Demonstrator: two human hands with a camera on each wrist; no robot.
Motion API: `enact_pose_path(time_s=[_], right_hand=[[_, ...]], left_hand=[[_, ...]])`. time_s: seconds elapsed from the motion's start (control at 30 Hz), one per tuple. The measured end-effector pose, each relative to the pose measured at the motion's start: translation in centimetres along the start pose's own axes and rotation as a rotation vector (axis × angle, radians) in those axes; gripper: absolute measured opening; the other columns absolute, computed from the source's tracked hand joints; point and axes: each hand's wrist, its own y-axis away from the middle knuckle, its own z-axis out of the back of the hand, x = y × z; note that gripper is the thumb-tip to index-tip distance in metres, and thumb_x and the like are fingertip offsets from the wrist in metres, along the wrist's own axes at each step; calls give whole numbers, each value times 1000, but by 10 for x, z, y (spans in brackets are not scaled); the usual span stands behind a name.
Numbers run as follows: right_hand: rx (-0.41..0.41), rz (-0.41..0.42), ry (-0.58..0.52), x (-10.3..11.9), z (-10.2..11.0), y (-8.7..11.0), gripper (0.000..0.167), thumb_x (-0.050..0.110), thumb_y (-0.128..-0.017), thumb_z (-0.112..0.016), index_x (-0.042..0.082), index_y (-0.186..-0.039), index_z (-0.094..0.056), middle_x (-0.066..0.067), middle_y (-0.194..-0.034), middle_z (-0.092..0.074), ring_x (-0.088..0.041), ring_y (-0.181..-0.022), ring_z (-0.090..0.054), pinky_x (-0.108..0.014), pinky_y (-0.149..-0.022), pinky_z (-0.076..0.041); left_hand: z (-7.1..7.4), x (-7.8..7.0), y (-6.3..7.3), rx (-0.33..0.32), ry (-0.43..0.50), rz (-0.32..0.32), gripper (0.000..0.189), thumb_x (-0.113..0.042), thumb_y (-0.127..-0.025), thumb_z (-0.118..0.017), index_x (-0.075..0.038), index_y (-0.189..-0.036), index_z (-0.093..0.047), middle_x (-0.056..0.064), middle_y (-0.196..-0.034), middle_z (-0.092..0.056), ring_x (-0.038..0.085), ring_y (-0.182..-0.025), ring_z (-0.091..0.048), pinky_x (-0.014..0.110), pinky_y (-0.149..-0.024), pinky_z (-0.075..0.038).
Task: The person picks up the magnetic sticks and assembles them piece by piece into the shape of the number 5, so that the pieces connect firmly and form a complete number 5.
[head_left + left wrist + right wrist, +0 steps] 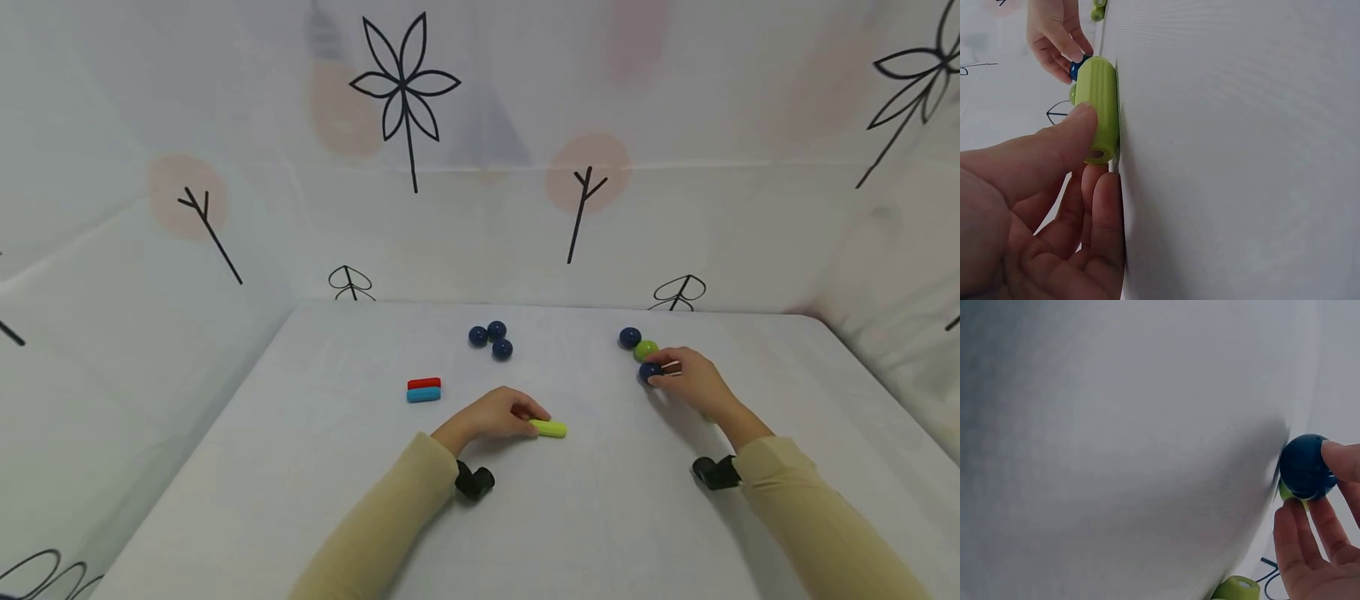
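My left hand [501, 413] pinches one end of a yellow-green ridged cylinder [549, 428] that lies along the white table. Its thumb presses the side of the cylinder [1099, 106], and a hole shows in the near end. Over on the right, my right hand [692, 382] holds a dark blue ball [649, 372] between thumb and fingers, low at the tabletop. The same ball [1305, 466] looks glossy in the right wrist view. Just beyond it sits a green ball [646, 351], with another dark blue ball [630, 337] behind that, forming a slanted row.
Three dark blue balls [502, 349] cluster at the back middle. A red stick [423, 384] and a blue stick [423, 395] lie side by side left of centre. A green piece [1237, 589] with a hole stands near the right hand. Patterned white cloth [480, 233] hangs behind the table.
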Motion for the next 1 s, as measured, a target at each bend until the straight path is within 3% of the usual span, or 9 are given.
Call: enact_pose_path(time_s=[0.33,1.0], right_hand=[[45,-39,11,-2,1,-2,40,14,-85,-67,-6,-117,-55,-28,-113,-53,-42,-102,-52,-47,-81,-48],[147,41,-1,23,-11,13,35,14,-82,-71,-2,-110,-60,-19,-105,-60,-32,-93,-59,-39,-73,-51]], left_hand=[[0,1,-1,-1,7,-2,22,-10,-84,-70,-16,-105,-72,-10,-97,-63,6,-86,-52,20,-79,-43],[0,2,-1,-4,22,14,23,-10,-83,-71,-16,-104,-72,-10,-94,-63,6,-84,-52,20,-77,-43]])
